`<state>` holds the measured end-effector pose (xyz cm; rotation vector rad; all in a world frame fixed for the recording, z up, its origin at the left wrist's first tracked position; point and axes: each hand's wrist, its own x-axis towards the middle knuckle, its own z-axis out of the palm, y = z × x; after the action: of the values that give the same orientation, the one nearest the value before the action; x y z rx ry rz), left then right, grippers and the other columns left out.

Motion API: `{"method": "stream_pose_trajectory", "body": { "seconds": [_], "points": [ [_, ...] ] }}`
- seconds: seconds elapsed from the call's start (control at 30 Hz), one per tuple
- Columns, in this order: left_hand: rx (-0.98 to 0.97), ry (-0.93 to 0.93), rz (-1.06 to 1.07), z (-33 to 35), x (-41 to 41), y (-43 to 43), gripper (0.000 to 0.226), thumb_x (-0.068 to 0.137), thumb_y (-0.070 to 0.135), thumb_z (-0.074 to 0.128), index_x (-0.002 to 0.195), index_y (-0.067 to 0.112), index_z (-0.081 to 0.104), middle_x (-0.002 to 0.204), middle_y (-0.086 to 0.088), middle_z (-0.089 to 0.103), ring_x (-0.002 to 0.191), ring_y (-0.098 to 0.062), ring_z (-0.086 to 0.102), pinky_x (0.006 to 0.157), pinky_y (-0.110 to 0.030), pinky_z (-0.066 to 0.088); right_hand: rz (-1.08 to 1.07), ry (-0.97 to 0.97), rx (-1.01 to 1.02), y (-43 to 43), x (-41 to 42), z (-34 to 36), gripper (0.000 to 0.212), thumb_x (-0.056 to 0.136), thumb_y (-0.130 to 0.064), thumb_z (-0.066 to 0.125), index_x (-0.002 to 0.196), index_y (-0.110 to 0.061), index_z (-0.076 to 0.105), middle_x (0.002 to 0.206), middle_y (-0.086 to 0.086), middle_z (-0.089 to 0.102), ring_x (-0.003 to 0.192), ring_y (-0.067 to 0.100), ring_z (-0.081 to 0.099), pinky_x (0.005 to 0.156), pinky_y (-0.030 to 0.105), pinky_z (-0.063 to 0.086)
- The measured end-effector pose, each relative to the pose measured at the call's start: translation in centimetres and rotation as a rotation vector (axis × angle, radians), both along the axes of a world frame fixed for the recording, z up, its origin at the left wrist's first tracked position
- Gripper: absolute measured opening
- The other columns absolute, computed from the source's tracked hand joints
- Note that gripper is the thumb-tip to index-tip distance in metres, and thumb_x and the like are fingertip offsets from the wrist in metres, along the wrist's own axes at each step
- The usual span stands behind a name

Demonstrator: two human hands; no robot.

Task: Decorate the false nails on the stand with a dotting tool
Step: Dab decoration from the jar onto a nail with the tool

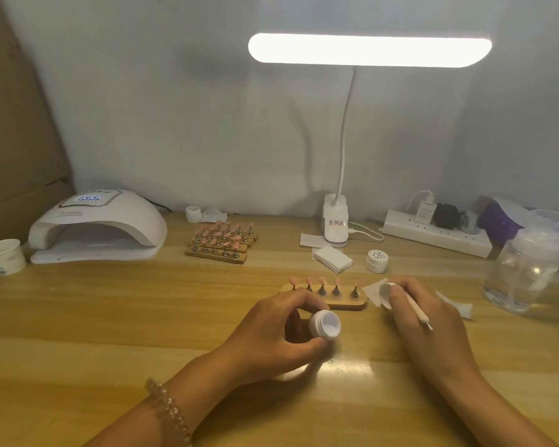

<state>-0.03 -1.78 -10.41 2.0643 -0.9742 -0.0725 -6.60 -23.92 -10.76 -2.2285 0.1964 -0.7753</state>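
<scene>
The left hand (271,327) grips a small white jar (325,324), open and tipped towards the right hand (423,314). The right hand pinches the lid (387,293) in its fingertips, with the dotting tool (418,312) lying along its fingers. The stand (346,303) of pink false nails (322,280) sits just beyond both hands. This looks like the paint-loading step: next, probably, set the lid down, regrip the tool and dip its tip.

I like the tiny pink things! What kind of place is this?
Probably a nail-art desk: a nail curing lamp, pink false nails on wooden stands, a gel pot in the left hand, a dotting tool in the right hand.
</scene>
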Motion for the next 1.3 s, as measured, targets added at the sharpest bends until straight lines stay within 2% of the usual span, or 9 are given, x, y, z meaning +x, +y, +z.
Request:
{"method": "stream_pose_trajectory", "body": {
  "seconds": [0.2,0.33,0.43,0.57,0.73,0.8,0.9,1.03,1.3],
  "points": [
    [0.030,-0.072,0.005,-0.3,-0.2,-0.1,0.033,0.079,0.035,0.075,0.109,0.034,0.061,0.103,0.024,0.066,0.076,-0.007,0.059,0.064,-0.016,0.046,-0.136,0.083,-0.122,-0.5,0.5,-0.5,0.012,0.095,-0.030,0.055,0.087,-0.023,0.062,0.077,-0.005,0.066,0.072,0.013,0.055,0.059,0.035,0.040],
    [0.082,-0.121,0.021,-0.3,-0.4,-0.2,0.031,0.078,0.047,0.070,0.106,0.040,0.057,0.099,0.029,0.063,0.080,0.000,0.056,0.066,-0.014,0.041,-0.181,0.143,-0.046,-0.8,0.6,-0.4,0.008,0.094,-0.028,0.061,0.088,-0.024,0.061,0.080,-0.001,0.067,0.078,0.024,0.058,0.062,0.037,0.041],
    [0.118,-0.158,0.037,-0.3,-0.5,-0.2,0.030,0.079,0.053,0.067,0.104,0.046,0.054,0.092,0.037,0.054,0.082,0.006,0.052,0.067,-0.013,0.035,-0.203,0.158,-0.061,-1.0,0.6,-0.4,0.006,0.095,-0.026,0.061,0.090,-0.024,0.064,0.083,-0.001,0.067,0.081,0.025,0.057,0.062,0.035,0.036],
    [0.127,-0.186,0.061,-0.3,-0.6,-0.2,0.030,0.080,0.053,0.069,0.105,0.045,0.055,0.086,0.044,0.050,0.081,0.013,0.049,0.063,-0.009,0.030,-0.181,0.120,-0.097,-1.1,0.6,-0.6,0.015,0.099,-0.023,0.054,0.097,-0.019,0.069,0.087,0.001,0.070,0.086,0.026,0.061,0.068,0.038,0.043],
    [0.126,-0.240,0.084,-0.3,-0.7,-0.2,0.029,0.079,0.054,0.069,0.102,0.043,0.055,0.087,0.044,0.049,0.081,0.019,0.045,0.062,-0.005,0.029,-0.063,-0.076,0.201,0.4,0.2,0.7,0.022,0.106,-0.036,0.039,0.103,-0.027,0.059,0.069,-0.006,0.064,0.066,0.000,0.057,0.061,0.029,0.039],
    [0.128,-0.244,0.111,-0.4,-0.6,-0.2,0.030,0.079,0.054,0.068,0.103,0.041,0.056,0.088,0.041,0.050,0.082,0.020,0.044,0.063,-0.006,0.030,0.063,-0.099,0.442,1.8,0.1,1.0,0.015,0.105,-0.029,0.041,0.105,-0.020,0.053,0.071,0.000,0.067,0.057,0.000,0.053,0.058,0.026,0.043],
    [0.119,-0.241,0.130,-0.5,-0.5,-0.1,0.029,0.078,0.054,0.067,0.102,0.041,0.056,0.088,0.041,0.050,0.079,0.020,0.044,0.062,-0.007,0.030,0.209,-0.086,0.667,4.0,-0.3,0.6,0.015,0.099,-0.021,0.054,0.090,-0.011,0.061,0.062,0.002,0.065,0.049,0.009,0.051,0.046,0.019,0.043],
    [0.116,-0.249,0.121,-0.5,-0.6,-0.2,0.034,0.075,0.061,0.059,0.103,0.041,0.056,0.093,0.032,0.056,0.079,0.019,0.045,0.060,-0.008,0.028,0.229,-0.004,0.684,5.0,-0.4,0.1,0.029,0.093,-0.036,0.060,0.068,-0.022,0.058,0.050,0.003,0.056,0.044,0.010,0.046,0.043,0.017,0.038],
    [0.116,-0.275,0.105,-0.4,-0.7,-0.3,0.032,0.078,0.056,0.066,0.104,0.040,0.058,0.099,0.025,0.060,0.078,0.017,0.045,0.060,-0.011,0.028,0.202,0.036,0.584,5.0,-0.2,-0.2,0.033,0.094,-0.025,0.062,0.074,-0.006,0.045,0.044,0.004,0.052,0.041,0.009,0.046,0.043,0.016,0.035]
  ]
}}
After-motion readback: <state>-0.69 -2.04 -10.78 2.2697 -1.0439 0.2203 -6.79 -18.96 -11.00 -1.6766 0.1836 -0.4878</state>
